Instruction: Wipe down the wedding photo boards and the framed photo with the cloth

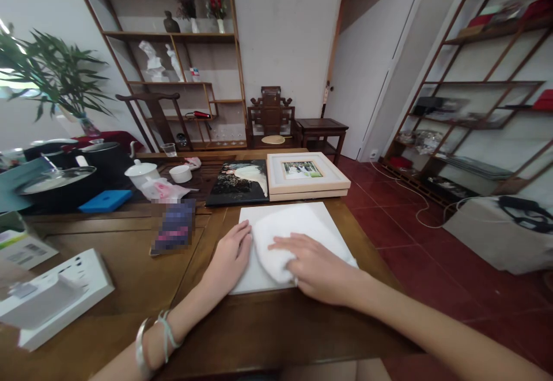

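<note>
A flat white panel (248,280) lies on the wooden table in front of me. Bunched on top of it is a white cloth (270,257). My right hand (313,266) presses down on the cloth and grips it, some fingers stretched out and others curled into the fabric. Along the panel's left edge rests my left hand (233,254), its fingers laid flat against the side and holding nothing. The underside of the panel cannot be seen.
Behind the panel lie a dark picture board (235,182) and a pale wooden frame (311,188) with a photo. To the left are a blue box (106,200), a white bowl (180,173), a white packaging tray (73,289) and a lidded pan (58,182).
</note>
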Tool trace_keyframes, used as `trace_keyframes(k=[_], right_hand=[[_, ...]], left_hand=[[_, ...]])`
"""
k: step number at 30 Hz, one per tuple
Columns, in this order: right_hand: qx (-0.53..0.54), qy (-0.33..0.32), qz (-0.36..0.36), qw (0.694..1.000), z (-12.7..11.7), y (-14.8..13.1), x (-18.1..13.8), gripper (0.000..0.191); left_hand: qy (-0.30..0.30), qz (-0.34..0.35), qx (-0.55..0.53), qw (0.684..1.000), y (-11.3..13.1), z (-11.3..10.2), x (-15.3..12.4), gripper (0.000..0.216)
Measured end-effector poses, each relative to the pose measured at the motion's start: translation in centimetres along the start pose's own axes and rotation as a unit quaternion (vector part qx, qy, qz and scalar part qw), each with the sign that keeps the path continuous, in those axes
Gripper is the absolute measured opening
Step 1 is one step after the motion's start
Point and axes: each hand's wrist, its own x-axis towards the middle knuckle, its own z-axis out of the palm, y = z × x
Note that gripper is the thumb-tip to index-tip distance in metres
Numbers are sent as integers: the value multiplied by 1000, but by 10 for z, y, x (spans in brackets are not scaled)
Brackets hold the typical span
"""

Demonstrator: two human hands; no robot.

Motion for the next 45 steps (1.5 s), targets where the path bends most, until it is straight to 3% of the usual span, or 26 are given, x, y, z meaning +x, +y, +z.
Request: trace_keyframes(k=[4, 9, 13, 18, 29, 32, 40, 45], right_hand=[[15, 14, 77, 997, -6, 26, 31, 20], [32, -3, 49, 998, -8, 36, 73, 18], [39, -10, 54, 998, -8, 39, 83, 16], [41, -9, 75, 996, -11, 52, 60, 15], [23, 26, 193, 981, -16, 80, -42, 21], [-3, 32, 178, 983, -10, 67, -58, 23], [-19, -25, 65, 997, -12, -5, -87, 25], [2, -6, 91, 996, -13, 8, -78, 26]], left_hand=[[-19, 36, 26, 999, 0, 4, -3, 37], [-37, 73, 2, 997, 9, 0, -3, 33], [-35, 82, 8, 996, 8, 0, -3, 32], [-45, 74, 48, 995, 0, 4, -4, 37], [-58, 69, 94, 991, -1, 5, -4, 40], [-52, 75, 93, 991, -1, 5, -5, 39], [-47, 81, 97, 991, -4, 7, -5, 38], [-55, 74, 97, 991, -2, 6, -4, 40]])
